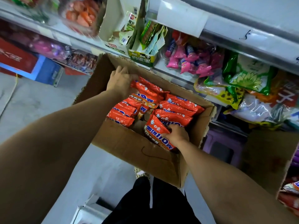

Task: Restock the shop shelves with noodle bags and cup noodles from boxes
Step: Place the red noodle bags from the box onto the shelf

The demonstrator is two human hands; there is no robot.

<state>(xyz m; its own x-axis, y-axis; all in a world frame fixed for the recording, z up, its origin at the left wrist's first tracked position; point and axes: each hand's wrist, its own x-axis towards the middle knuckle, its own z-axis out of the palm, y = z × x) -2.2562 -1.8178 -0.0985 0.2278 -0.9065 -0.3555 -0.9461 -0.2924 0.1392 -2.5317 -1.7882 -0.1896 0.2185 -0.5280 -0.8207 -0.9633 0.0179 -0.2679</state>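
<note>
head view: right hand grips one noodle bag (orange), left hand clasps bags in box.

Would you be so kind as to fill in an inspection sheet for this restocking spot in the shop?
Surface: grey floor under the box.
Job's things: open box part full of red noodle bags.
Clutter: second box at right; purple stool beside it.
Hands: left hand on the far noodle bags, grip unclear; right hand grips a near bag.
Cables: thin yellow cord on the floor, far left.
Surroundings: shelves with pink packets and other snacks.
</note>
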